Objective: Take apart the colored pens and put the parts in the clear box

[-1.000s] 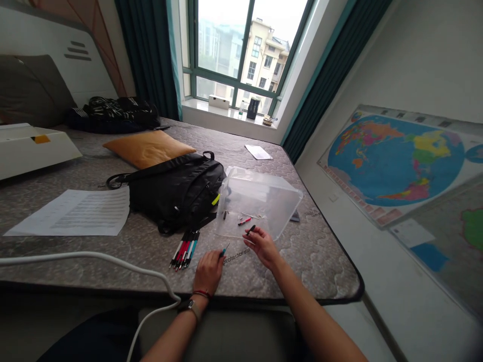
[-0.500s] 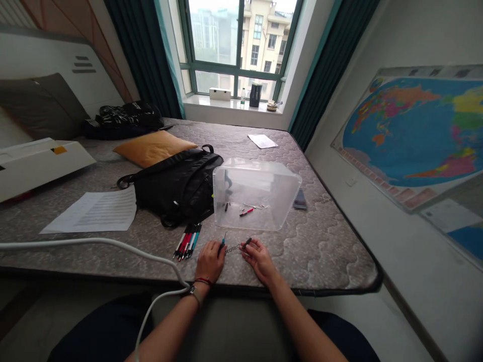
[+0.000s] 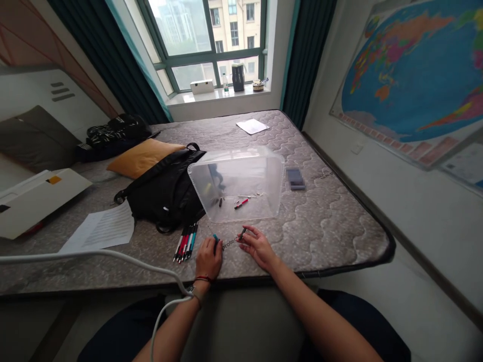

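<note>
My left hand [image 3: 209, 259] rests on the mattress near its front edge, closed round a teal pen part [image 3: 215, 237] with a thin tip sticking out up and left. Its lower end is hidden in my fingers. My right hand [image 3: 257, 247] pinches a short dark pen piece [image 3: 242, 233] between thumb and fingers, just right of the left hand. Left of my hands lies a row of several pens [image 3: 185, 242] in black, red, white and teal. Beyond them a clear plastic bin [image 3: 236, 160] lies on its side, holding a red and black pen part [image 3: 241, 204] and several small loose pieces.
A black backpack [image 3: 166, 193] lies left of the bin, with an orange cushion [image 3: 147, 157] behind it. Printed paper [image 3: 100, 229] and a white box [image 3: 43, 201] are farther left. A white cable [image 3: 124, 256] crosses the left front. A blurred flat object [image 3: 295, 179] lies right of the bin.
The view has turned and shifted, so the surroundings sit differently. The teal pen part's tip now leans left instead of pointing up. The dark piece in my right hand stands more upright.
</note>
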Demonstrator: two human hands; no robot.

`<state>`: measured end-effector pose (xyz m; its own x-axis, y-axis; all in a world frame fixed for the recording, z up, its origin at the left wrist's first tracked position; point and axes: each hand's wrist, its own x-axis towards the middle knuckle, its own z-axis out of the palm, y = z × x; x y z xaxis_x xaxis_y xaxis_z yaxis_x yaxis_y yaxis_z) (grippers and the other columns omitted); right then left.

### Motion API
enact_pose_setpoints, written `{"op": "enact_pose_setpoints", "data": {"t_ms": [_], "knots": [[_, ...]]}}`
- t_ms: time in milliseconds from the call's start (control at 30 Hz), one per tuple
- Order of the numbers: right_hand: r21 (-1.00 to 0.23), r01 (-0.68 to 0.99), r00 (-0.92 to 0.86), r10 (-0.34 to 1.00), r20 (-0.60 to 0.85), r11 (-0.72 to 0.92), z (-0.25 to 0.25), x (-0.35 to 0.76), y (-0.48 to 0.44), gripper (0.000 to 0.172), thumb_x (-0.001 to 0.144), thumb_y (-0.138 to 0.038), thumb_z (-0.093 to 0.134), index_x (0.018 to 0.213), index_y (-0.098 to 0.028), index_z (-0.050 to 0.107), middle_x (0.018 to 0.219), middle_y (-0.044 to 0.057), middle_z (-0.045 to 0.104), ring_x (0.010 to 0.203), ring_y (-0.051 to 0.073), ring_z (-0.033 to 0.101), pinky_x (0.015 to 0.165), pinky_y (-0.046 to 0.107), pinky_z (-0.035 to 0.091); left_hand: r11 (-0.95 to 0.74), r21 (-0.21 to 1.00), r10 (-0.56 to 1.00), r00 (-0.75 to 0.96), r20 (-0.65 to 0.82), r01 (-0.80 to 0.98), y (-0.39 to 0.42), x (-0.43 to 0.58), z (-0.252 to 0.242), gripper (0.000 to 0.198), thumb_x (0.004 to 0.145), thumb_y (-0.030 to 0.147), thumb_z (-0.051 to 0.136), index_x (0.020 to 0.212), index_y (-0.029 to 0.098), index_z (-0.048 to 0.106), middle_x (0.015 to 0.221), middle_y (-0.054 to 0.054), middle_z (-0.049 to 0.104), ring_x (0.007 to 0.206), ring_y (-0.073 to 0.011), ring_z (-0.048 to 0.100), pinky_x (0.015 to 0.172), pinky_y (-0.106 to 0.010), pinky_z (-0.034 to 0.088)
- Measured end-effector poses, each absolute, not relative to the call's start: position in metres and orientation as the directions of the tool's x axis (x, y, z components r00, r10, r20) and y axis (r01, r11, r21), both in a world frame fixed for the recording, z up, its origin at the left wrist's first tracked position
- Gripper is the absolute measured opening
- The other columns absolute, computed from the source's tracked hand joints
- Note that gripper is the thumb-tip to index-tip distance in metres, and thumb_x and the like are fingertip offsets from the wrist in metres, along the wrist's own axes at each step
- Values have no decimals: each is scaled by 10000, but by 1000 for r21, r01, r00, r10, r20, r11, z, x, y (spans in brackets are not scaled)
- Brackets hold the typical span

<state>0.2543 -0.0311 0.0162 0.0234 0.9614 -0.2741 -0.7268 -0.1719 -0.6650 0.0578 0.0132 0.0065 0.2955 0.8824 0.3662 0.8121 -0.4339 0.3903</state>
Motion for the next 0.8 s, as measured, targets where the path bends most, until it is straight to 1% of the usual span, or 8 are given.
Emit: {"op": "enact_pose_setpoints", "data": {"t_ms": [133,267,500,600,733,800], "knots": [[-663,-731,22,965,-262,-163,15,255,-30,423,673,-303,837,1034,-241,625,947,32,726,858,184,695,740,296,527,-426,395,883,280,376,814,14,57,4,233,967,349,400,821,234,539,821,-47,606,826,-211,593,743,-326,452],[-661,-730,13,964,-267,-173,16,256,-30,426,673,-319,839,1042,-235,642,919,30,722,827,171,688,735,289,526,-387,414,898,235,372,824,15,55,-1,259,978,372,368,834,228,527,780,-46,592,800,-224,606,717,-333,456],[-684,-707,0,968,-251,-177,17,256,-30,429,671,-300,838,1055,-239,657,920,23,708,843,169,674,730,288,528,-381,483,909,226,349,788,15,52,-4,253,992,393,348,907,243,533,855,-56,637,862,-227,626,770,-337,469],[-692,-697,-2,966,-259,-187,17,256,-30,409,696,-309,823,1062,-233,656,913,31,708,820,160,666,729,291,527,-359,529,922,204,329,769,14,51,-3,240,991,388,353,915,247,531,867,-52,646,859,-222,630,778,-334,469],[-685,-702,-5,964,-267,-194,18,256,-30,406,708,-326,819,1068,-236,656,915,33,709,802,156,659,727,290,524,-336,630,937,180,300,700,12,49,-2,215,997,349,343,931,251,522,865,-37,648,854,-202,631,803,-326,469],[-676,-710,-10,963,-270,-197,18,256,-30,406,708,-325,821,1069,-240,655,913,31,708,795,156,658,721,288,522,-339,647,936,175,306,683,12,48,-2,210,996,334,347,917,248,522,852,-31,640,839,-196,625,802,-325,468]]}}
